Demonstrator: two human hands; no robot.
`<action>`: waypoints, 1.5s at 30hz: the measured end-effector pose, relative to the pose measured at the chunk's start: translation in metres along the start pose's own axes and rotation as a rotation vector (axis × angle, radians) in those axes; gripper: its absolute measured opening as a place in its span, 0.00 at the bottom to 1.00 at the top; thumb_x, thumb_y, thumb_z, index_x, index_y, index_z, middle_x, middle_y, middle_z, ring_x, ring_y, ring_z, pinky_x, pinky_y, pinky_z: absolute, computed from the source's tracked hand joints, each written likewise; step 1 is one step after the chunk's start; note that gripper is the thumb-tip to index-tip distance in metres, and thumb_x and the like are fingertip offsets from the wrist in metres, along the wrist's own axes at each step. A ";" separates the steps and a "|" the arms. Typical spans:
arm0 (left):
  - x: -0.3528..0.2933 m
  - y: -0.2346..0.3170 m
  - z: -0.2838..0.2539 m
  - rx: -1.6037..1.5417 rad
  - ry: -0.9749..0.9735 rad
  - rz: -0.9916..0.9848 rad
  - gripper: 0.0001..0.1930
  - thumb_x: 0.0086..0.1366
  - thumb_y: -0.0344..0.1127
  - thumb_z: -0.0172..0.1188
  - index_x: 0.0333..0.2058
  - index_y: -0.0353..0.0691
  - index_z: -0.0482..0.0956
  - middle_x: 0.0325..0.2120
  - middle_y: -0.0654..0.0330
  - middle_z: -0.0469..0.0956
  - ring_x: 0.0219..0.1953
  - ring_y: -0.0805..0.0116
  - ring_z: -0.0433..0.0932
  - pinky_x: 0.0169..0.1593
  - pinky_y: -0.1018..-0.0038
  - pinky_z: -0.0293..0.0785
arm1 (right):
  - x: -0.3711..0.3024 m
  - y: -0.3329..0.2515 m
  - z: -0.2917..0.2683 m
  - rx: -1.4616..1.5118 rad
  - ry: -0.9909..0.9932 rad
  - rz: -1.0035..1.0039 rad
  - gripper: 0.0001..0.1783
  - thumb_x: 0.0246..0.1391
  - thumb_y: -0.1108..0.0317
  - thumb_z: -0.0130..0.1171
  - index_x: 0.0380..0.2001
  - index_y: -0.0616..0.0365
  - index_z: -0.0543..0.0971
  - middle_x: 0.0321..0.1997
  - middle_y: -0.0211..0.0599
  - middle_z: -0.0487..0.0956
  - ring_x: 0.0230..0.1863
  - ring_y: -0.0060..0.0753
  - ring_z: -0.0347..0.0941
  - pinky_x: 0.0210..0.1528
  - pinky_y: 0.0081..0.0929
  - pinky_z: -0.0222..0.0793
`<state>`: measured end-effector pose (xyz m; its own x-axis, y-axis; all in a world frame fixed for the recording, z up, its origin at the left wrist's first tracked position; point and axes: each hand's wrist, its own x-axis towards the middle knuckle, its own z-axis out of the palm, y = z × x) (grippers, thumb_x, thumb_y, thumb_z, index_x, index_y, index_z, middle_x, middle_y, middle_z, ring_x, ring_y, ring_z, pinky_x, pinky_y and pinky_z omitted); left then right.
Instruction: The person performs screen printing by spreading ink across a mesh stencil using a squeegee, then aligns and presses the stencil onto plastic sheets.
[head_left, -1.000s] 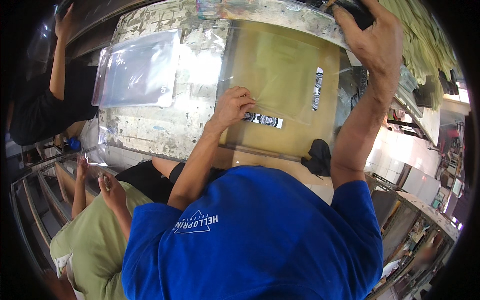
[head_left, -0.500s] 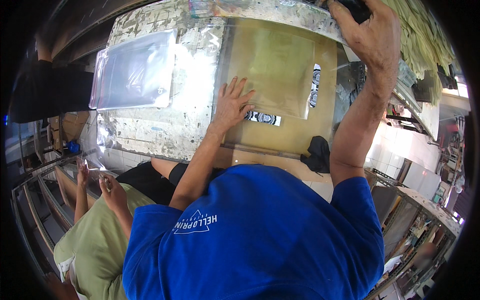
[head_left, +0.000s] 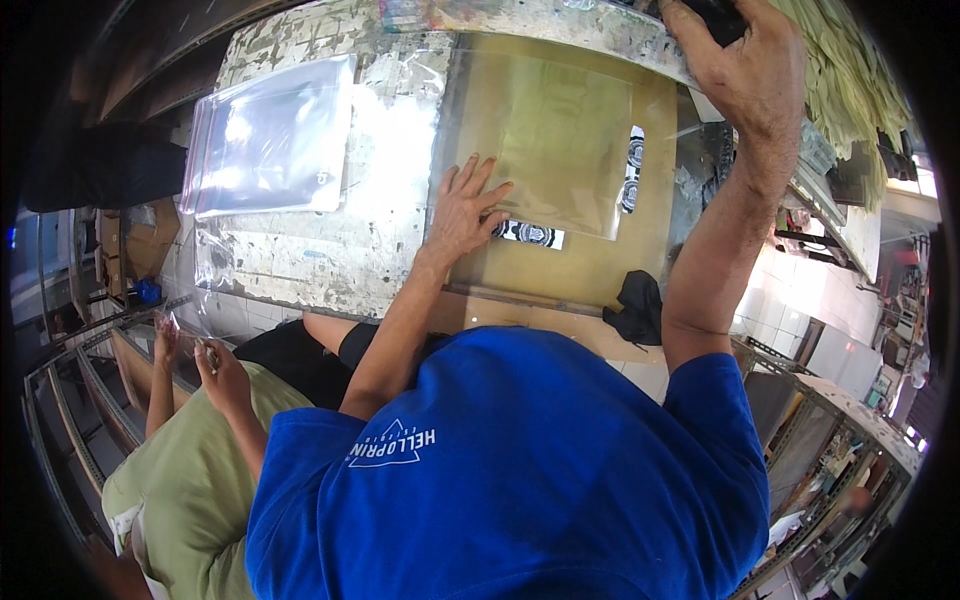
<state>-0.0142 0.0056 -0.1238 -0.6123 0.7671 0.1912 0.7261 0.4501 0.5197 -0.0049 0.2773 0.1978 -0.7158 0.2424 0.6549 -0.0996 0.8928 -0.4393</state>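
My left hand (head_left: pixel 465 215) lies flat with its fingers spread, at the left edge of a clear plastic sheet or bag (head_left: pixel 565 140). That plastic rests on a yellowish board (head_left: pixel 580 275). Close to my fingertips is a black-and-white patterned strip (head_left: pixel 535 235); a second patterned strip (head_left: pixel 633 170) runs along the plastic's right side. Up at the far right, my right hand (head_left: pixel 745 70) is curled round the end of a paint-stained frame bar (head_left: pixel 540 25). A black object shows by its fingers, which are partly cut off by the picture's edge.
A stack of clear plastic bags (head_left: pixel 270 140) lies on the paint-spotted table (head_left: pixel 385 200) at left. A black cloth (head_left: pixel 635 310) sits at the board's near right corner. Beside me on the left, a co-worker's hands (head_left: pixel 220 370) hold clear plastic. Metal shelving (head_left: pixel 830 440) stands at right.
Both my hands keep almost the same places. The co-worker's hands at the left have shifted slightly with their plastic. Another person's arm at the far left has moved.
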 end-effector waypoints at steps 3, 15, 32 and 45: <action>0.000 -0.002 0.001 -0.003 -0.010 0.002 0.24 0.62 0.50 0.65 0.55 0.52 0.82 0.69 0.52 0.64 0.72 0.45 0.56 0.71 0.44 0.50 | 0.000 -0.001 -0.001 0.000 -0.001 -0.005 0.15 0.42 0.69 0.65 0.34 0.68 0.82 0.29 0.53 0.82 0.32 0.48 0.82 0.38 0.34 0.74; 0.001 -0.002 0.002 0.083 -0.006 -0.039 0.31 0.61 0.53 0.65 0.61 0.49 0.77 0.70 0.51 0.62 0.73 0.44 0.54 0.71 0.43 0.48 | -0.004 0.002 0.003 0.010 0.022 0.017 0.16 0.43 0.69 0.65 0.36 0.68 0.82 0.30 0.52 0.83 0.33 0.45 0.82 0.40 0.34 0.75; -0.003 -0.007 0.007 0.052 0.019 -0.024 0.32 0.60 0.54 0.66 0.61 0.49 0.77 0.70 0.51 0.60 0.74 0.42 0.52 0.71 0.40 0.47 | -0.012 -0.026 0.000 -0.203 0.037 -0.095 0.16 0.41 0.67 0.66 0.35 0.65 0.82 0.31 0.50 0.83 0.34 0.50 0.81 0.40 0.35 0.74; 0.043 0.088 -0.093 -1.232 0.829 -0.086 0.54 0.45 0.25 0.78 0.69 0.26 0.56 0.57 0.50 0.73 0.57 0.58 0.73 0.62 0.60 0.70 | -0.108 0.010 0.018 -0.181 -0.061 -0.173 0.19 0.41 0.67 0.68 0.40 0.56 0.82 0.36 0.43 0.80 0.37 0.48 0.76 0.39 0.39 0.70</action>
<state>-0.0055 0.0354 0.0080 -0.9452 0.0965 0.3120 0.2236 -0.5054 0.8334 0.0584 0.2533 0.1115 -0.7399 0.0619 0.6698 -0.1028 0.9737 -0.2035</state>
